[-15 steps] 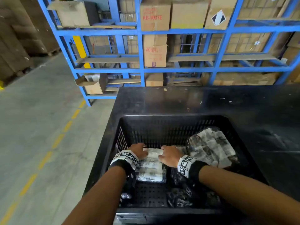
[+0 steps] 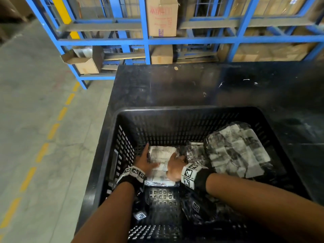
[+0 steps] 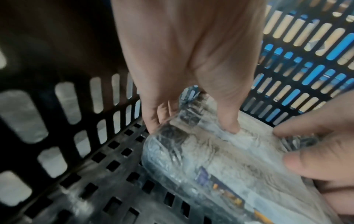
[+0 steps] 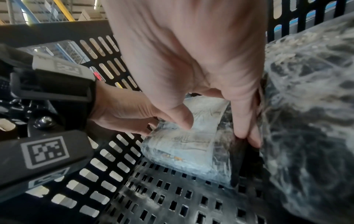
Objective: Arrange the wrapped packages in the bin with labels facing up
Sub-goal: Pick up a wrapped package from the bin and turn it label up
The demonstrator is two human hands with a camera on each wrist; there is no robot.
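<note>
Black plastic makes the bin (image 2: 175,109), and it sits on a black desk (image 2: 175,85). A small wrapped package (image 2: 162,154) lies on the bin's floor, close to the bin's left wall and near its far wall. Shiny clear wrap covers the package, and its pale side faces up. The words on that side are too blurry to read.

2 grips hold this package. The left grip (image 2: 143,161) is clamped on its left edge, with the thumb on top and the fingers down the side next to the bin's left wall. The right grip (image 2: 175,168) is clamped on its right edge. Its thumb rests on top, and its fingers go down into the gap beside the package.

A big wrapped package (image 2: 236,151) lies in the right part of the bin. It is tilted, with its far end up by the bin's far wall. A crinkly clear-wrapped piece (image 2: 194,153) sits between the big package and the small package.

Behind the bin, past the desk, stands a blue rack (image 2: 147,41) with a brown cardboard box (image 2: 161,16) in it. Left of the bin is a grey floor (image 2: 35,85) with yellow dashes.
</note>
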